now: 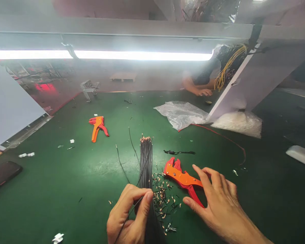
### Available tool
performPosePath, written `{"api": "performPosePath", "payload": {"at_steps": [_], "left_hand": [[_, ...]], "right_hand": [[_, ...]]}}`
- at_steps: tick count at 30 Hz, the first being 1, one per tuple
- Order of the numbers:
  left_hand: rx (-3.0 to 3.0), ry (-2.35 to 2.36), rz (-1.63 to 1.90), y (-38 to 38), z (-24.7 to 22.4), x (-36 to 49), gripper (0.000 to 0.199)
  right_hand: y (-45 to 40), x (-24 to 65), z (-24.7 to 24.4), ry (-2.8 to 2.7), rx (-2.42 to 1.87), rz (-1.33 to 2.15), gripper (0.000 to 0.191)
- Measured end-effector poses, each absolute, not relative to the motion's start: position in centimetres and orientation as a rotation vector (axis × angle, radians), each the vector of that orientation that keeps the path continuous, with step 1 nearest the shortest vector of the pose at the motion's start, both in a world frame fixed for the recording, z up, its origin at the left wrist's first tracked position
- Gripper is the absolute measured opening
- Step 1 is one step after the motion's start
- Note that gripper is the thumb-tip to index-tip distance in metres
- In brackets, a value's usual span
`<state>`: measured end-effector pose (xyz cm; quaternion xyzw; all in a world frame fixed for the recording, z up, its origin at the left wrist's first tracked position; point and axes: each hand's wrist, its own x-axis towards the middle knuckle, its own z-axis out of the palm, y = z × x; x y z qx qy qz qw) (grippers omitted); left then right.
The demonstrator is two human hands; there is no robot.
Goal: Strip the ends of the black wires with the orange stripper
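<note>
wire bundle (145,159): dark, stripped copper tips | orange stripper (182,178): flat beside it

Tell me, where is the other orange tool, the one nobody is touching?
In the head view, the spare orange wire stripper lies on the green table at upper left, far beyond the left hand and left of the wire bundle.

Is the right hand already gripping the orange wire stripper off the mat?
No: the right hand rests open on the handles of the orange wire stripper, which lies flat on the green mat.
</note>
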<state>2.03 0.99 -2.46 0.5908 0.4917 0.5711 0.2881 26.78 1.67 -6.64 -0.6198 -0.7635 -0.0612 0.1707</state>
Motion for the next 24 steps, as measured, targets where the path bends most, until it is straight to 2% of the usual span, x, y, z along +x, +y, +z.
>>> {"api": "performPosePath", "payload": {"at_steps": [3, 7, 11, 14, 17, 19, 20, 24], "left_hand": [[1.666, 1.323, 1.545, 1.2, -2.8, 1.6, 0.011], [1.769, 1.336, 1.546, 1.2, -3.2, 1.4, 0.014], [1.858, 1.325, 1.548, 1.2, -3.0, 1.0, 0.017], [2.012, 1.235, 1.564, 1.2, -2.6, 0.8, 0.022], [2.103, 1.227, 1.666, 0.9, -2.0, 1.1, 0.026], [2.145, 1.269, 1.708, 0.7, -1.7, 1.4, 0.024], [2.176, 1.290, 1.718, 0.7, -1.5, 1.5, 0.021], [2.363, 1.340, 1.593, 0.8, -0.6, 1.2, 0.016]], "right_hand": [[1.6, 27.5, -7.4, -2.219, -1.773, -0.088, 0.082], [1.8, 27.3, -6.7, -2.112, -1.812, 0.170, 0.054], [2.0, 28.1, -4.4, -1.809, -1.692, 0.864, 0.049], [1.6, 28.6, -2.9, -1.370, -1.284, 1.484, 0.047], [0.9, 27.6, -2.2, -1.023, -0.841, 1.935, 0.053], [0.4, 26.3, -1.9, -0.907, -0.680, 2.062, 0.050], [0.1, 25.5, -1.7, -0.867, -0.687, 2.092, 0.054], [-0.9, 23.0, -1.0, -0.627, -0.732, 2.170, 0.049]]}}
